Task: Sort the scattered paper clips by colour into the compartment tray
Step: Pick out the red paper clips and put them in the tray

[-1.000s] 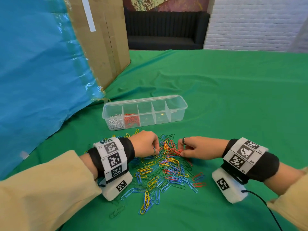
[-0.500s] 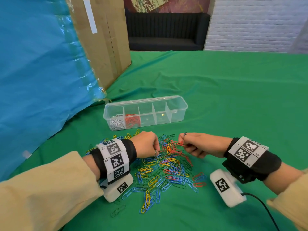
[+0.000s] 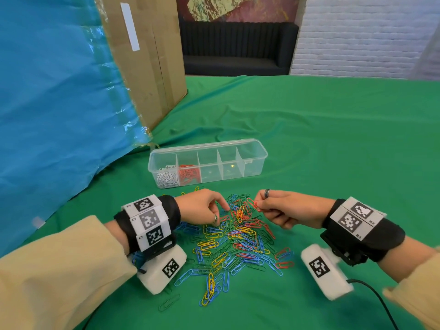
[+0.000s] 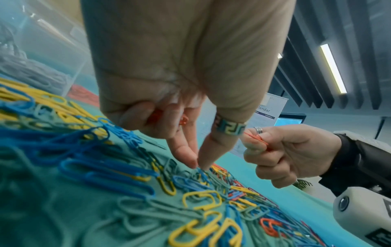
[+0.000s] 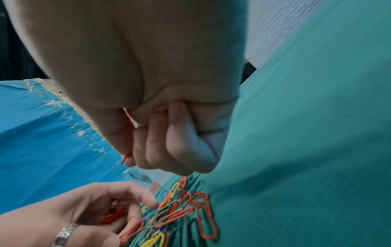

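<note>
A heap of mixed red, blue, yellow and green paper clips (image 3: 238, 241) lies on the green cloth in front of the clear compartment tray (image 3: 252, 148). White clips (image 3: 166, 178) fill its leftmost compartment and red clips (image 3: 189, 173) the one beside it; the other compartments look empty. My left hand (image 3: 215, 210) keeps several red clips (image 4: 156, 117) tucked under curled fingers while two fingertips (image 4: 198, 164) touch the heap. Just above the heap's far right edge, my right hand (image 3: 263, 206) pinches one red clip (image 3: 252, 204), which also shows in the right wrist view (image 5: 126, 158).
A large cardboard box (image 3: 147, 55) wrapped partly in blue plastic sheet (image 3: 52, 103) stands at the left, close behind the tray. One green clip (image 3: 169, 302) lies apart near the front edge. A black cable (image 3: 378, 298) trails from the right wrist camera.
My right hand has risen off the heap with a red clip pinched in its fingers. The left hand has stretched two fingers down onto the heap.
</note>
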